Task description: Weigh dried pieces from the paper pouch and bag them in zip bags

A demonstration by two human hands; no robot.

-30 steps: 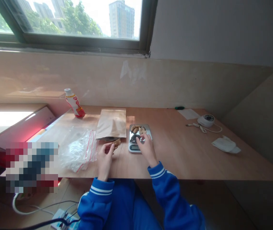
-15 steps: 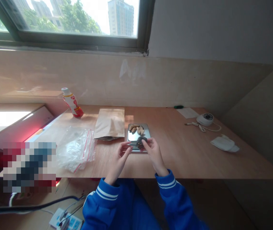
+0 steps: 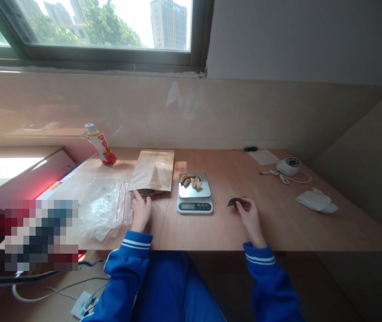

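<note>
My right hand (image 3: 250, 213), fingers closed, pinches a small dark piece (image 3: 235, 202) with a pointed end, low over the table to the right of the scale. What kind of piece it is I cannot make out. The kitchen scale (image 3: 195, 206) is white with a metal plate, and several tan-brown chunks (image 3: 191, 181) lie on it. My left hand (image 3: 140, 212) has thumb and forefinger apart at the mouth of a brown paper pouch (image 3: 153, 172). Its fingertips reach the pouch's near left corner; whether they touch it I cannot tell.
Clear zip bags (image 3: 102, 210) lie left of my left hand. Behind them stands a red-and-white bottle (image 3: 101, 145). To the right are a white dome camera (image 3: 288, 167) with its cable, a white crumpled item (image 3: 316, 201), a paper sheet (image 3: 264, 157) and a dark green item (image 3: 250, 149).
My hands have parted from in front of the scale. The right hand has carried the dark piece to the right; the left has moved left to the pouch's mouth.
</note>
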